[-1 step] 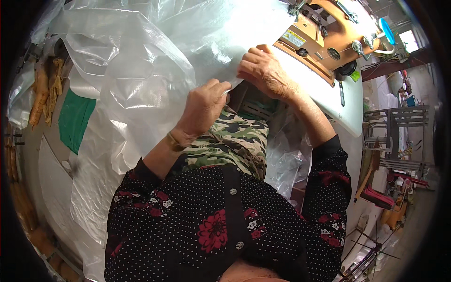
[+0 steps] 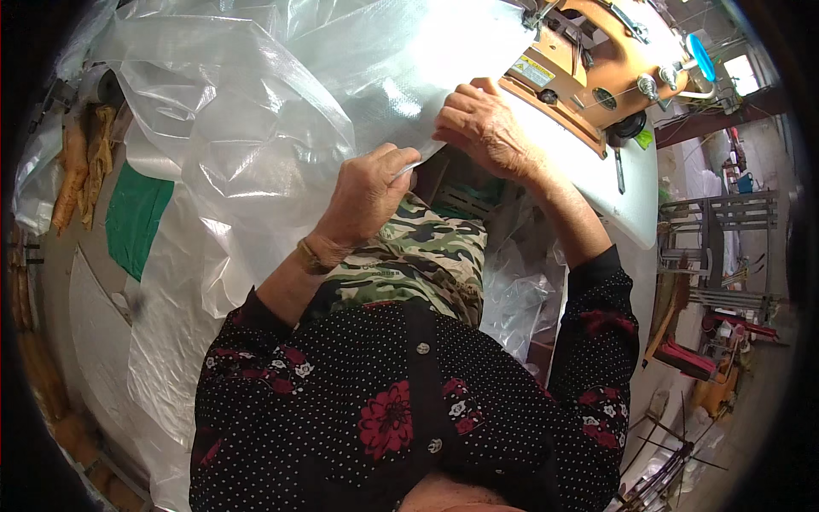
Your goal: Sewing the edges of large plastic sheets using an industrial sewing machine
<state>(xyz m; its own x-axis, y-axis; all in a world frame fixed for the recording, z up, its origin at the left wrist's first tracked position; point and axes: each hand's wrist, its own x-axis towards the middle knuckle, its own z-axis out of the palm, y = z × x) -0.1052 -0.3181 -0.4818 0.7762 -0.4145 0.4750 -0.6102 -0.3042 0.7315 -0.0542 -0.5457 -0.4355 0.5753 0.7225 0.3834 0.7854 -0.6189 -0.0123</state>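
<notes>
A large sheet of clear, wrinkled plastic (image 2: pixel 247 145) spreads over the work surface and hangs down at the left. My left hand (image 2: pixel 371 192) is closed, pinching the near edge of this sheet between thumb and fingers. A little farther right and away, my right hand (image 2: pixel 486 128) has its fingers bent down over the same edge, with the fingertips partly hidden. A short folded strip of the edge runs between the two hands. Beyond my right hand stands an orange-brown sewing machine (image 2: pixel 589 72), and the plastic reaches up to its needle end.
The machine's white tabletop (image 2: pixel 627 200) curves along the right, with a dark slim tool (image 2: pixel 620 171) lying on it. Green cloth (image 2: pixel 138 220) and brownish twisted bundles (image 2: pixel 77 175) are at the left. Racks (image 2: pixel 725 230) stand farther right. Crumpled clear plastic (image 2: pixel 516 303) hangs beside my knees.
Both hands keep their hold on the plastic. My right hand has shifted very slightly to the right, and more of the folded edge shows between the hands.
</notes>
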